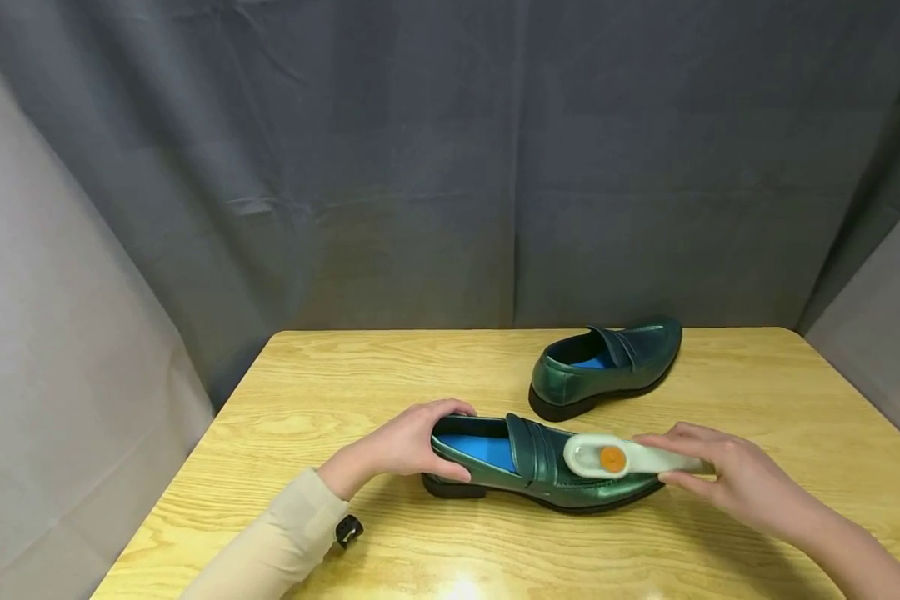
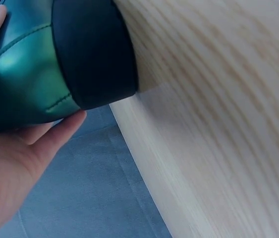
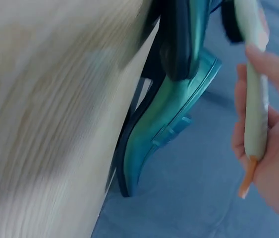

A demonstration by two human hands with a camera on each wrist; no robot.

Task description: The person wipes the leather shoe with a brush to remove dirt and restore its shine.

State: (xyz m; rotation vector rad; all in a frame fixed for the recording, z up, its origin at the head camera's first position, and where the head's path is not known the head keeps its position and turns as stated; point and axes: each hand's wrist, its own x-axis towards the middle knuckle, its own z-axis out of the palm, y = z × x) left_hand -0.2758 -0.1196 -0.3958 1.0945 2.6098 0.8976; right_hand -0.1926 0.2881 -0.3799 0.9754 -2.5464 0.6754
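Observation:
A dark green loafer with a blue insole lies sideways near the middle of the table, toe to the right. My left hand grips its heel, thumb on the near side and fingers over the far side; the green heel fills the upper left of the left wrist view. Over the toe, my right hand holds a pale brush with an orange button by its handle. Its dark bristles show in the right wrist view, apart from the leather there.
Behind stands the second green loafer, toe pointing right and away. The wooden table ends at a dark grey curtain. A small black object sits beside the left sleeve. Pale cloth hangs at the left.

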